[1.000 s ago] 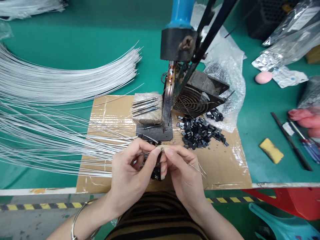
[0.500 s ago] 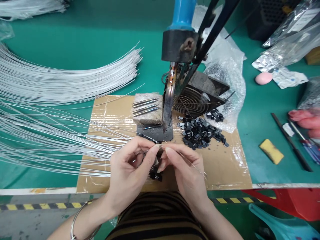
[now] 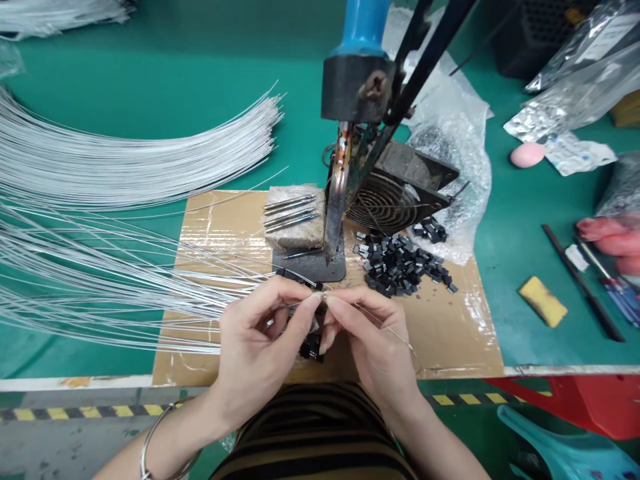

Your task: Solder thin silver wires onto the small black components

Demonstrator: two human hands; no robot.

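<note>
My left hand is closed in a pinch, thumb and forefinger pressed on the end of a thin wire in front of the iron. Tip to tip with it, my right hand also pinches fine wire, whose loose tail curves out past its knuckles. What lies right between the fingertips is too small to make out. White wires run in from the left to my left hand. Small black connector pieces lie beneath the fingers. Above stands a soldering iron with a blue handle, tip down.
Several metal tips rest on a pale block. A fan stands behind a heap of black connectors on the cardboard. A wire bundle lies left; a yellow sponge lies right.
The fingertips of both hands have shifted slightly and remain pinched together. The wire tail by my right hand has swung a little and now curves more.
</note>
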